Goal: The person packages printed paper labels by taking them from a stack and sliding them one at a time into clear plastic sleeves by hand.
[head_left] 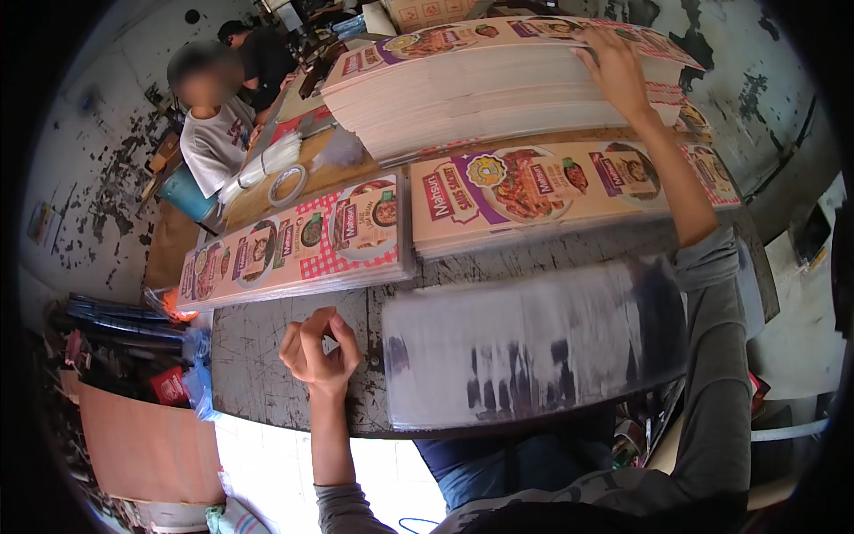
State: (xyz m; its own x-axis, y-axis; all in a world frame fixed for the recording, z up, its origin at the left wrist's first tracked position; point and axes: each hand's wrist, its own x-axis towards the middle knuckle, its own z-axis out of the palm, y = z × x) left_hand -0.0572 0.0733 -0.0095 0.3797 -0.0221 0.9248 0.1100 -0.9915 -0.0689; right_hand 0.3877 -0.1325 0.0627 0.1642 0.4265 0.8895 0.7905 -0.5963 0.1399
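My right hand (pixel 614 73) reaches over the tall stack of printed sheets (pixel 480 98), its fingers spread on the top sheet near the right end. Food pictures and the word "Mahsun" cover that sheet. Above the table's front left part, my left hand (pixel 322 352) is curled closed, with nothing visible in it. To its right lies a stack of clear plastic sleeves (pixel 534 347), whitish with glare. Behind the sleeves is a lower stack of printed sheets (pixel 485 200) in plastic. A narrower stack of printed sheets (pixel 298 240) sits behind my left hand.
A roll of tape (pixel 286 185) and a bundle of white strips (pixel 271 165) lie at the back left. Beyond the table, a person in a white shirt (pixel 213 147) sits near another person in black (pixel 267 62). The scratched grey table (pixel 267 383) has a curved-looking front edge.
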